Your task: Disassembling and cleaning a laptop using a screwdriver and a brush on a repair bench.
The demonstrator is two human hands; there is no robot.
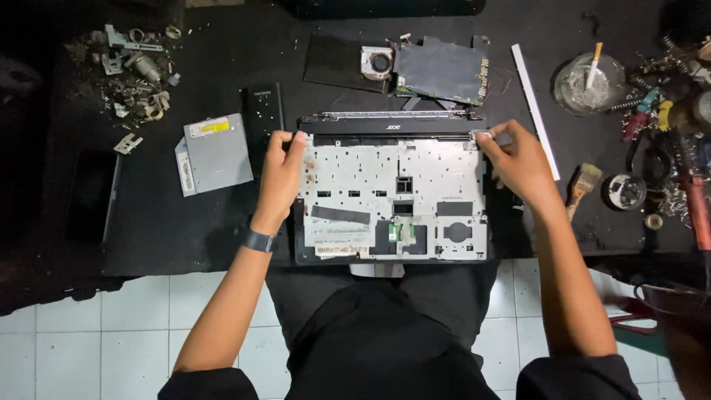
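The left hand (280,176) and right hand (518,161) both pinch the top 2 corners of the opened laptop base (392,200) on the counter (148,222), seemingly lifting its silver keyboard plate.

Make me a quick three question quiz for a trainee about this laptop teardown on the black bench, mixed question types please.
1. True or false: both the left hand and the right hand grip the top corners of the silver-grey laptop base panel.
2. Multiple choice: the flat grey metal optical drive lies A) to the person's left of the panel, B) on top of it, C) on the white tiled floor.
3. Fill in: the small round cooling fan sits beside the dark rectangular ______ board, beyond the panel.

Key: 1 true; 2 A; 3 circuit.
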